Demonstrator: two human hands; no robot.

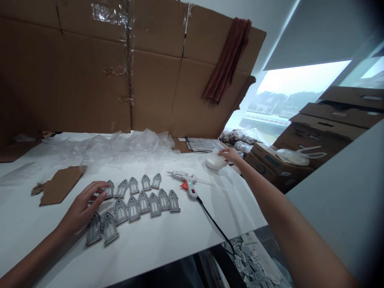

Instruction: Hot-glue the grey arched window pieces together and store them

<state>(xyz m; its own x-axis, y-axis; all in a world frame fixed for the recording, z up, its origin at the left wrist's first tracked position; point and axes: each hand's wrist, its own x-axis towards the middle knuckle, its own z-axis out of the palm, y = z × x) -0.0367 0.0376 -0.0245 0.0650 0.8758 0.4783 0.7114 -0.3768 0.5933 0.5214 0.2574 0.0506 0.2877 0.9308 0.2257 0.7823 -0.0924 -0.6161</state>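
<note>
Gray arched window-shaped pieces point(133, 208) lie in uneven rows on the white table. My left hand point(84, 204) rests at the left end of these rows, fingers loosely curled and apart. Its fingertips are at the edge of one arched piece point(110, 189); whether they grip it is unclear. My right hand point(229, 155) reaches to a white bowl point(215, 161), fingers bent together over its rim. What those fingers hold, if anything, is hidden. A white glue gun point(186, 182) with a red trigger lies between the hands, a glue stick point(211, 184) extending from its back.
Crumpled clear plastic point(120, 149) lies along the back, before a tall cardboard wall point(156, 88) with a dark red cloth point(229, 60). A torn cardboard piece point(61, 186) lies left. The black cord point(214, 222) runs over the front edge. Boxes point(324, 124) are stacked right.
</note>
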